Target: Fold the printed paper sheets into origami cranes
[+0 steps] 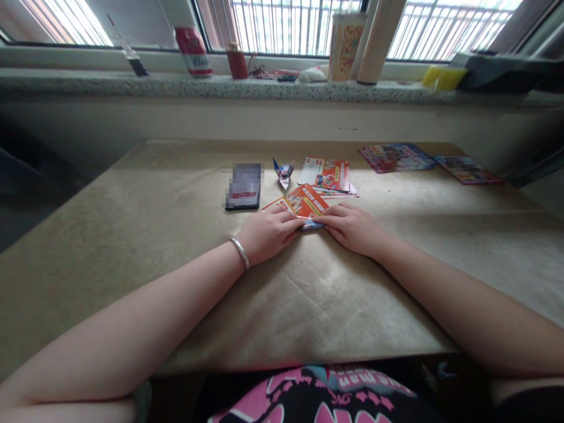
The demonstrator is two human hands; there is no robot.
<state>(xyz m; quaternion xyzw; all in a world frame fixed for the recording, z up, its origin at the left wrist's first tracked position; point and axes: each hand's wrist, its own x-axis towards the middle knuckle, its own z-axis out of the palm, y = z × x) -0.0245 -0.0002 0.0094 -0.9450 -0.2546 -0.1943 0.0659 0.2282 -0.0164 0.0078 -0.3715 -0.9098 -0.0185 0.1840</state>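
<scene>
Pink-and-black printed shirt (326, 395) foremost, left hand (269, 234) and right hand (352, 229) pinch the near blue edge (311, 224) of an orange-and-white printed paper sheet (307, 201) on the beige tabletop (167, 176) — seemingly creasing, a step calling for even pressure next.

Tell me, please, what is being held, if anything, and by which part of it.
The orange printed paper, by opposite ends of its folded near edge: left grip and right grip pinch or press it; which is unclear.

You seem to be in a home: beyond the far edge of your desk (110, 235), a stone windowsill (264, 89) holds a drink can (194, 53) and cup (346, 47).
</scene>
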